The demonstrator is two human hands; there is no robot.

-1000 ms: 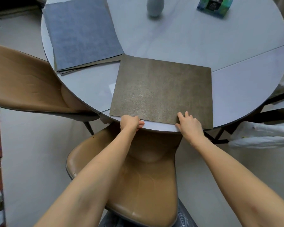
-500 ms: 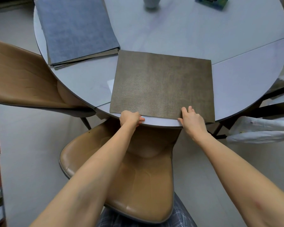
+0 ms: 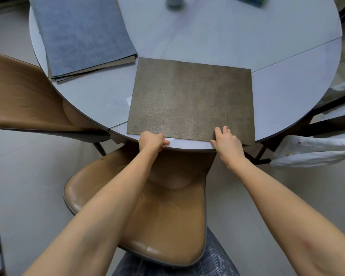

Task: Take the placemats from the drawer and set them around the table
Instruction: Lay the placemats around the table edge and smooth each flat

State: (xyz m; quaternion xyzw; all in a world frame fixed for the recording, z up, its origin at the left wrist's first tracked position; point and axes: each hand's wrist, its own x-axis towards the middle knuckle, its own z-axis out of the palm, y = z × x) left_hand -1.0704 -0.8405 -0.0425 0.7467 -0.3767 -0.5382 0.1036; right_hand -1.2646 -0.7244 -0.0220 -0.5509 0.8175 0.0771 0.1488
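While both forearms reach over a tan chair [image 3: 163, 220] at lower centre, the left hand [image 3: 150, 140] pinches the near edge of the brown placemat [image 3: 191, 100], fingers curled; the right hand [image 3: 228, 141] lies on the same edge, fingers nearly straight. Placemat flat on the round grey table [image 3: 237, 36], centre frame. Upper left: stack of placemats [image 3: 82, 34], blue uppermost. Second chair [image 3: 24, 96] at left.

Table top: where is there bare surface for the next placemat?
Bare table lies right of the brown placemat, past the seam, and across the far middle between it and the vase. The left is crowded by the stack of placemats. The left hand and right hand occupy the near edge.
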